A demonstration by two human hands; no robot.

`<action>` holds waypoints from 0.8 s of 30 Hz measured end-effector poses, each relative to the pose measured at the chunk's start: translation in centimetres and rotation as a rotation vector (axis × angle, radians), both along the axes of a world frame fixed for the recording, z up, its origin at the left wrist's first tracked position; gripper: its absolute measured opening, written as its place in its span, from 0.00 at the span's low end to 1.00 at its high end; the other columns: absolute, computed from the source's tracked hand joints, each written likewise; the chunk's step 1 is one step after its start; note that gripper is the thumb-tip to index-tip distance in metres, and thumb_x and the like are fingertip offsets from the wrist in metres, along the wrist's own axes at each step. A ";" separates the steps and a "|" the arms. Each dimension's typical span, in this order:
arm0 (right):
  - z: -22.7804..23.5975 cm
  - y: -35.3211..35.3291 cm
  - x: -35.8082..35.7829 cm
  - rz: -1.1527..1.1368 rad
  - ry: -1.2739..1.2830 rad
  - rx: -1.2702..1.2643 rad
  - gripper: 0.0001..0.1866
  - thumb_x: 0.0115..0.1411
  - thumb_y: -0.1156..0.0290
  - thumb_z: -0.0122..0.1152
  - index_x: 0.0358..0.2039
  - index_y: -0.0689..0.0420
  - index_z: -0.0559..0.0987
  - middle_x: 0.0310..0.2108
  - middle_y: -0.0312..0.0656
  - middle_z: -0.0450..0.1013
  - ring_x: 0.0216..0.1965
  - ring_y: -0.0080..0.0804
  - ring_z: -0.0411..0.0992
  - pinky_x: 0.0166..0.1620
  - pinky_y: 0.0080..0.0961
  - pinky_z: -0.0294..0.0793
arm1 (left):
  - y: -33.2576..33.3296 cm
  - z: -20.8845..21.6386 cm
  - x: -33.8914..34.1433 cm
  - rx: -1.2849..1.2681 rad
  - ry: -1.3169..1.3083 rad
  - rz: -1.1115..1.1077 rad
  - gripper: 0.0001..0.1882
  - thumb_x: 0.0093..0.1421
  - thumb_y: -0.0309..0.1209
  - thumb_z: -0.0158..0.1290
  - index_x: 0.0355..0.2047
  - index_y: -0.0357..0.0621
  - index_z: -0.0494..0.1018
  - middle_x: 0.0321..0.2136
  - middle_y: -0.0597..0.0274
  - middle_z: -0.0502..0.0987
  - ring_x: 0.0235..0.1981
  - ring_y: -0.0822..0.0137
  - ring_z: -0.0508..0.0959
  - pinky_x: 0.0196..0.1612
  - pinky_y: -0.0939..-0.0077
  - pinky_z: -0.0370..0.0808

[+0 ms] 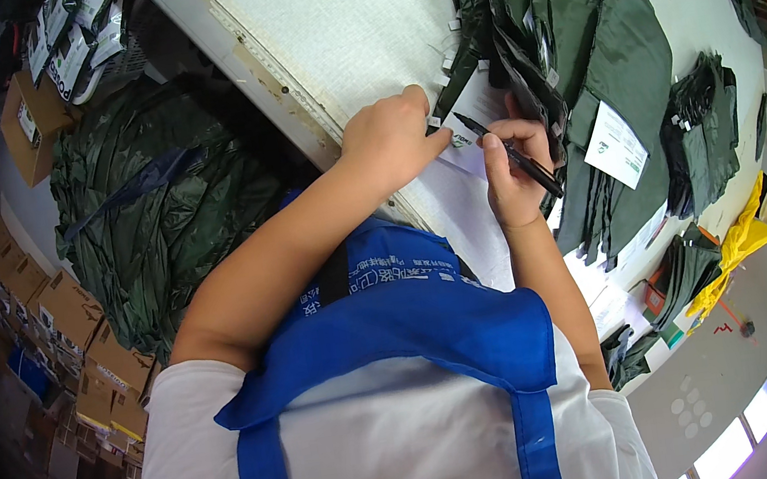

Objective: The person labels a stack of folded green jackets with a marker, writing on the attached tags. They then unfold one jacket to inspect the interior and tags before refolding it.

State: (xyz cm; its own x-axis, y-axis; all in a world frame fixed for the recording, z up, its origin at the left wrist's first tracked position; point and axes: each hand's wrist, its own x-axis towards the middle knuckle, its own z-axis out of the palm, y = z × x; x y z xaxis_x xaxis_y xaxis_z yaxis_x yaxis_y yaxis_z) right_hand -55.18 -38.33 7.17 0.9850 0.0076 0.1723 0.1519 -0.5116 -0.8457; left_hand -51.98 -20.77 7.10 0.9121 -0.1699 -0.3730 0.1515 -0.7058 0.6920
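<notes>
A black pen (532, 169) is in my right hand (516, 169), its tip pointing up and left toward my left hand. The fingers of my left hand (395, 139) curl around the end of a dark green fabric strip (457, 86), where a small white label (434, 121) shows between thumb and forefinger. Under both hands lies a white printed sheet (464, 153). A pile of dark green fabric pieces (594, 37) with several small white labels spreads just beyond my right hand, and a white printed card (615, 145) rests on it.
The white table (319, 44) has a metal-edged side. Left of it stands a large heap of dark green fabric (154, 192), with a cardboard box (34, 121) behind. More folded green fabric (704, 134) and a yellow cloth (737, 241) lie to the right. Stacked cartons (74, 314) line the far left.
</notes>
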 end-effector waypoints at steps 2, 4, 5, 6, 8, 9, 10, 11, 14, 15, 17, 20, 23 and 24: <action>0.1 0.1 0.0 0.019 0.020 -0.005 0.07 0.50 0.76 0.64 0.29 0.59 0.75 0.32 0.45 0.74 0.39 0.35 0.72 0.46 0.27 0.69 | 0.0 -0.4 0.1 0.001 -0.015 -0.009 0.11 0.52 0.34 0.55 0.28 0.39 0.75 0.20 0.50 0.76 0.26 0.50 0.78 0.32 0.61 0.74; 1.0 0.6 0.0 0.045 0.044 -0.064 0.07 0.50 0.76 0.64 0.29 0.59 0.75 0.29 0.42 0.74 0.33 0.31 0.73 0.41 0.24 0.71 | 0.4 -0.8 0.2 -0.034 -0.016 -0.001 0.11 0.53 0.34 0.54 0.28 0.38 0.75 0.21 0.49 0.77 0.26 0.49 0.78 0.32 0.62 0.74; 0.9 0.7 0.0 0.082 0.035 -0.091 0.08 0.51 0.75 0.65 0.29 0.59 0.74 0.27 0.40 0.74 0.28 0.27 0.71 0.36 0.21 0.71 | 0.7 -0.9 0.3 -0.077 0.013 0.014 0.10 0.53 0.33 0.54 0.28 0.37 0.75 0.22 0.49 0.77 0.26 0.50 0.78 0.32 0.62 0.74; 0.7 1.1 -0.1 0.065 0.093 -0.023 0.08 0.51 0.75 0.65 0.29 0.59 0.74 0.27 0.40 0.73 0.28 0.28 0.71 0.35 0.20 0.71 | 1.1 -1.1 0.3 -0.122 0.043 0.027 0.10 0.53 0.32 0.53 0.29 0.36 0.75 0.22 0.49 0.77 0.26 0.50 0.78 0.32 0.63 0.74; 0.7 1.5 -0.2 0.077 0.113 0.002 0.09 0.51 0.74 0.66 0.30 0.59 0.74 0.27 0.39 0.73 0.27 0.26 0.70 0.34 0.19 0.70 | 1.5 -1.1 0.4 -0.189 0.094 0.045 0.10 0.54 0.31 0.52 0.29 0.36 0.76 0.23 0.48 0.78 0.27 0.51 0.78 0.32 0.64 0.74; 0.7 1.6 -0.3 0.073 0.137 0.019 0.09 0.52 0.73 0.66 0.30 0.59 0.74 0.27 0.39 0.73 0.26 0.25 0.70 0.33 0.19 0.70 | 1.7 -1.1 0.4 -0.209 0.113 0.056 0.10 0.54 0.30 0.51 0.29 0.35 0.76 0.24 0.48 0.78 0.27 0.52 0.78 0.33 0.64 0.74; 0.7 1.8 -0.3 0.068 0.161 0.035 0.09 0.52 0.72 0.66 0.30 0.59 0.74 0.27 0.38 0.73 0.26 0.24 0.70 0.33 0.18 0.70 | 1.8 -1.1 0.4 -0.230 0.133 0.067 0.09 0.55 0.29 0.50 0.29 0.35 0.76 0.24 0.48 0.78 0.26 0.52 0.78 0.33 0.65 0.74; 0.6 1.9 -0.3 0.064 0.186 0.051 0.09 0.52 0.72 0.66 0.30 0.59 0.74 0.26 0.38 0.73 0.26 0.23 0.69 0.32 0.18 0.70 | 1.8 -1.1 0.5 -0.222 0.123 0.055 0.09 0.55 0.29 0.50 0.29 0.35 0.76 0.24 0.48 0.78 0.27 0.53 0.78 0.33 0.65 0.74; 0.4 2.0 -0.6 0.055 0.255 0.002 0.10 0.53 0.70 0.66 0.31 0.60 0.75 0.26 0.38 0.73 0.25 0.21 0.69 0.30 0.17 0.69 | 1.8 -1.3 0.6 -0.203 0.103 0.032 0.10 0.55 0.29 0.49 0.30 0.35 0.76 0.24 0.48 0.78 0.27 0.53 0.79 0.33 0.65 0.74; 0.3 2.1 -0.5 0.055 0.226 -0.011 0.11 0.53 0.69 0.66 0.31 0.60 0.75 0.25 0.37 0.73 0.23 0.20 0.68 0.29 0.17 0.69 | 1.8 -1.3 0.6 -0.201 0.103 0.030 0.10 0.55 0.29 0.49 0.30 0.35 0.76 0.24 0.48 0.78 0.27 0.53 0.79 0.33 0.65 0.74; 0.3 2.2 -0.5 0.042 0.248 -0.028 0.10 0.53 0.69 0.66 0.31 0.60 0.75 0.24 0.37 0.72 0.22 0.20 0.68 0.28 0.17 0.69 | 1.8 -1.3 0.6 -0.199 0.109 0.028 0.10 0.55 0.29 0.49 0.30 0.35 0.76 0.24 0.48 0.78 0.28 0.53 0.79 0.34 0.65 0.74; 0.2 2.1 -0.6 0.029 0.277 -0.043 0.10 0.53 0.69 0.67 0.30 0.59 0.75 0.22 0.36 0.72 0.21 0.20 0.68 0.27 0.17 0.69 | 1.8 -1.3 0.7 -0.201 0.120 0.026 0.10 0.56 0.29 0.49 0.30 0.35 0.76 0.24 0.48 0.78 0.28 0.53 0.79 0.34 0.65 0.74; 0.4 2.1 -0.5 0.015 0.229 -0.051 0.09 0.52 0.70 0.66 0.29 0.59 0.75 0.22 0.37 0.72 0.22 0.22 0.69 0.28 0.18 0.69 | 1.8 -1.6 0.7 -0.208 0.112 0.020 0.10 0.56 0.29 0.49 0.30 0.35 0.76 0.24 0.48 0.78 0.27 0.53 0.79 0.33 0.65 0.73; 0.5 2.2 -0.4 0.012 0.200 -0.054 0.09 0.52 0.70 0.66 0.29 0.59 0.75 0.23 0.38 0.72 0.22 0.23 0.69 0.29 0.19 0.70 | 1.9 -1.6 0.6 -0.216 0.107 0.023 0.10 0.56 0.29 0.49 0.30 0.35 0.76 0.24 0.49 0.78 0.26 0.54 0.78 0.33 0.66 0.73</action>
